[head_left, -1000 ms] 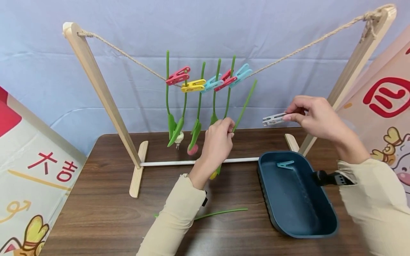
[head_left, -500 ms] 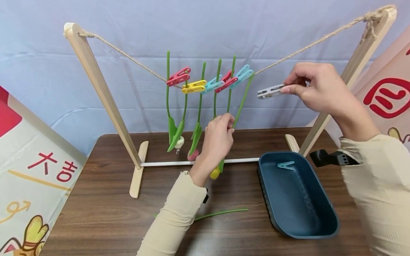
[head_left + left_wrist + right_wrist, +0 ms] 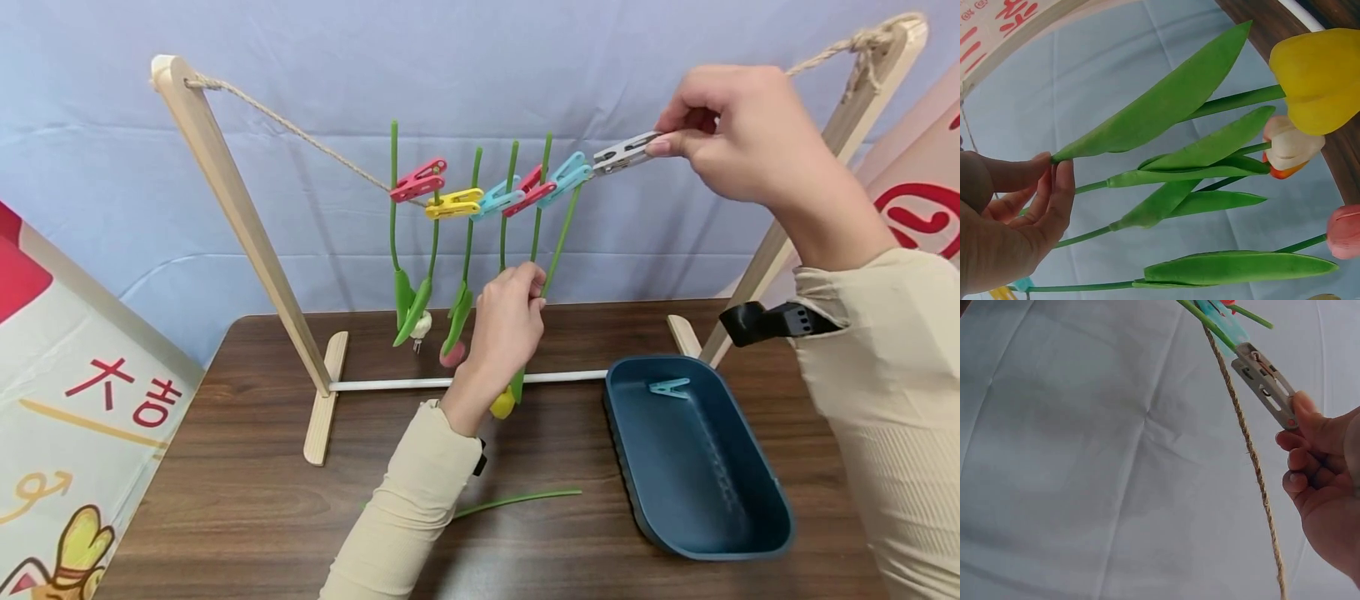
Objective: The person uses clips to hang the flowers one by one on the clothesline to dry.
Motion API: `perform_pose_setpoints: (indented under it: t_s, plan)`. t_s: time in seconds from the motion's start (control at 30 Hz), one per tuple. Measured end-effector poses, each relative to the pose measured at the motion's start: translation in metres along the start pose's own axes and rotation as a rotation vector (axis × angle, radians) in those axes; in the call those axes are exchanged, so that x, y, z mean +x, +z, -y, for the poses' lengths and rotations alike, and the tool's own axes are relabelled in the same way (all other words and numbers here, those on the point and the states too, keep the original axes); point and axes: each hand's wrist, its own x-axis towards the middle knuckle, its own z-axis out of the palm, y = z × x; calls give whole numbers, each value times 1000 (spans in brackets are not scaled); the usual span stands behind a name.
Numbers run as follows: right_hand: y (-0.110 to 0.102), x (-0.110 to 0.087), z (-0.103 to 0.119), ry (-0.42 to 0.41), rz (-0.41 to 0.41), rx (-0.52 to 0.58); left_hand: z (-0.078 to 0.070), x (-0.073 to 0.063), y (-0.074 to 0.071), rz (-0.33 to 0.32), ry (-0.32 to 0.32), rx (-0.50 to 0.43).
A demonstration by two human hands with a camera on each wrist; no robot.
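My left hand (image 3: 501, 325) pinches an artificial yellow tulip (image 3: 1316, 81) where its leaf meets the green stem; the flower hangs head down. That stem (image 3: 562, 237) slants up to the twine (image 3: 1244, 428). Between thumb and fingertips, my right hand (image 3: 742, 133) holds a grey clothespin (image 3: 622, 153) by its handle end, its nose right at the stem's tip and beside a light blue clothespin (image 3: 567, 177). More tulips hang upside down along the twine, on red (image 3: 417, 180), yellow (image 3: 453, 202) and blue clothespins. A white tulip (image 3: 1294, 144) and a pink tulip (image 3: 1344, 231) show beyond my left hand.
Wooden posts (image 3: 232, 225) carry the twine, joined low down by a white rod (image 3: 390, 384). At the right stands a dark blue bin (image 3: 693, 467) with a light blue clothespin (image 3: 670, 387) inside. A green stem (image 3: 517, 501) lies on the table (image 3: 247, 517) near my left sleeve.
My right hand has risen with the grey clothespin to the twine. The yellow tulip's stem tip has moved up and left beside the last blue clothespin; my left hand has shifted only slightly.
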Motion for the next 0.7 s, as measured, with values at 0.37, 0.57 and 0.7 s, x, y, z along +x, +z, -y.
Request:
perform_pose_setpoints:
  t_s: [0.37, 0.57, 0.7]
  plan:
    - [8, 9, 0, -14, 141, -42, -2, 3, -1, 8, -3, 9]
    - [10, 9, 0, -2, 194, -47, -6, 10, 1, -23, 20, 22]
    - [10, 8, 1, 24, 215, -52, -8, 14, 3, -43, 28, 28]
